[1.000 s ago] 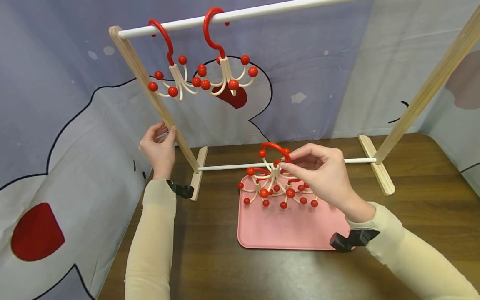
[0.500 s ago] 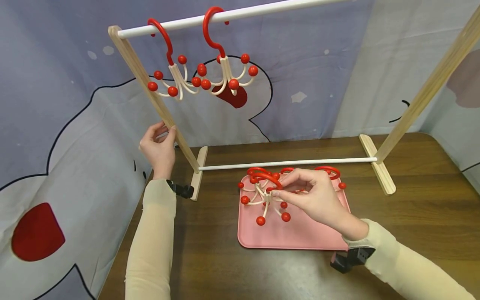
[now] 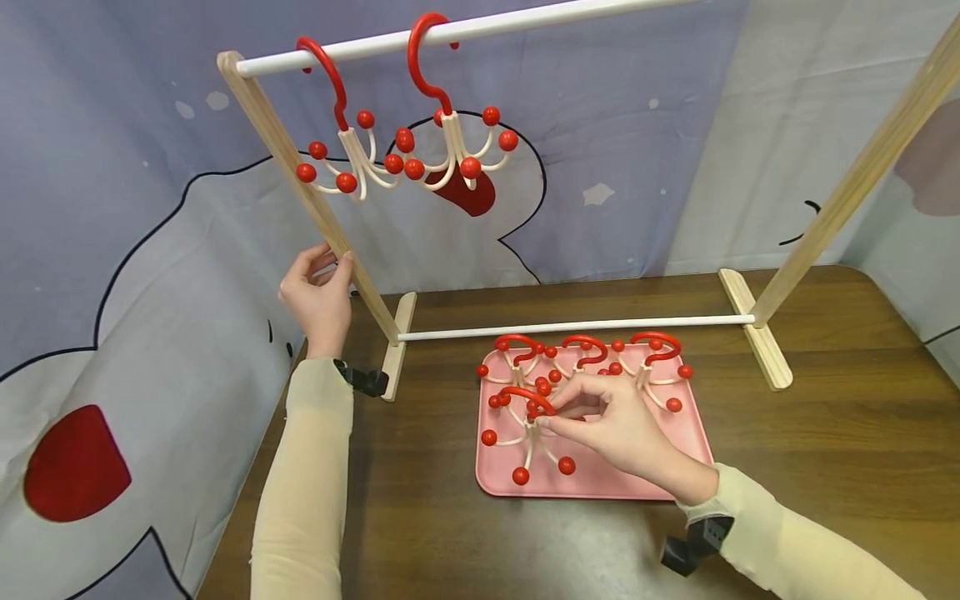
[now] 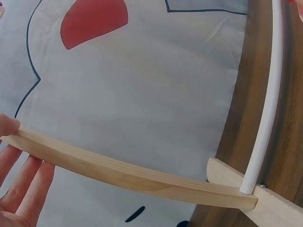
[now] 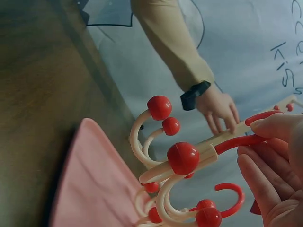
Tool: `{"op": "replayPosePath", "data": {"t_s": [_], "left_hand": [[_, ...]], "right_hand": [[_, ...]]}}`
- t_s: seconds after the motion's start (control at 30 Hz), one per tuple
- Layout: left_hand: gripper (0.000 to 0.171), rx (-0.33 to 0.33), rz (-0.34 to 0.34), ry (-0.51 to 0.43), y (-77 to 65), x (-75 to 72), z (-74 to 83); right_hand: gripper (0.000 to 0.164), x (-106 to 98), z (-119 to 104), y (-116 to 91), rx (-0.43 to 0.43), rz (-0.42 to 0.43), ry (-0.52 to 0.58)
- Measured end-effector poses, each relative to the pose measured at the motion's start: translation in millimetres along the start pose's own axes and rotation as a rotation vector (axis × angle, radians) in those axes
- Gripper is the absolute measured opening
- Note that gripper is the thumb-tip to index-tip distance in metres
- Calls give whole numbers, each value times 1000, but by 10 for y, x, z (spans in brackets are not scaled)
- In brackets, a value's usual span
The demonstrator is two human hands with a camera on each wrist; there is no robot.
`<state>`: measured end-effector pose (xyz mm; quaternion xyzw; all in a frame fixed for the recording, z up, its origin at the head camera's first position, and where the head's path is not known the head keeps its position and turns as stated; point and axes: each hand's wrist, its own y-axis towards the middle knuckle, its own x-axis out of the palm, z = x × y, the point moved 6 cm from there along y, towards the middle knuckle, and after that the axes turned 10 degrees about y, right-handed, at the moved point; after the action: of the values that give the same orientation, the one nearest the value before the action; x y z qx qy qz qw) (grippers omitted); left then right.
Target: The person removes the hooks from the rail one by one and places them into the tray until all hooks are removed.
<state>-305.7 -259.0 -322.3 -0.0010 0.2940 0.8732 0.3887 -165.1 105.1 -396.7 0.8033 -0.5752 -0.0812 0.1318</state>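
Observation:
My right hand (image 3: 611, 423) pinches the red hook of an octopus hanger (image 3: 530, 442) between thumb and fingers. This hanger has cream curved arms tipped with red balls, and in the head view it overlaps the front left of a pink tray (image 3: 600, 482). In the right wrist view the red hook (image 5: 241, 141) runs between the thumb and fingers. My left hand (image 3: 318, 296) holds the left wooden post (image 3: 303, 187) of a rack; the left wrist view shows the thumb over the post (image 4: 128, 175) and fingers under it.
Three similar hangers (image 3: 656, 371) lie along the tray's back edge. Two more (image 3: 352, 154) hang from the rack's white top rod (image 3: 510, 23), toward its left end. A lower white rod (image 3: 577, 326) crosses behind the tray. A patterned curtain (image 3: 622, 150) backs the brown table (image 3: 420, 517).
My right hand has brought the hanger down and toward me, from over the back of the tray to its front left. The left hand stays on the post.

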Motion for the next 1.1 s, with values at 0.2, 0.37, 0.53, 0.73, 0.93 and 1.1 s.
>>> {"op": "replayPosePath", "data": {"t_s": [0.2, 0.37, 0.53, 0.73, 0.93, 1.1], "left_hand": [[21, 12, -9, -21, 64, 29, -159], [20, 19, -13, -33, 66, 26, -166], [20, 14, -15, -33, 63, 26, -169], [20, 1, -24, -33, 58, 32, -173], [20, 3, -17, -24, 65, 30, -173], [20, 6, -15, -20, 66, 25, -171]], "right_hand": [[17, 25, 144, -48, 23, -19, 8], [16, 45, 269, -60, 24, -23, 23], [14, 67, 372, -50, 42, -23, 35], [15, 74, 432, -31, 58, -5, 22], [16, 66, 459, -23, 57, -7, 26], [18, 47, 472, -27, 73, -22, 39]]}}
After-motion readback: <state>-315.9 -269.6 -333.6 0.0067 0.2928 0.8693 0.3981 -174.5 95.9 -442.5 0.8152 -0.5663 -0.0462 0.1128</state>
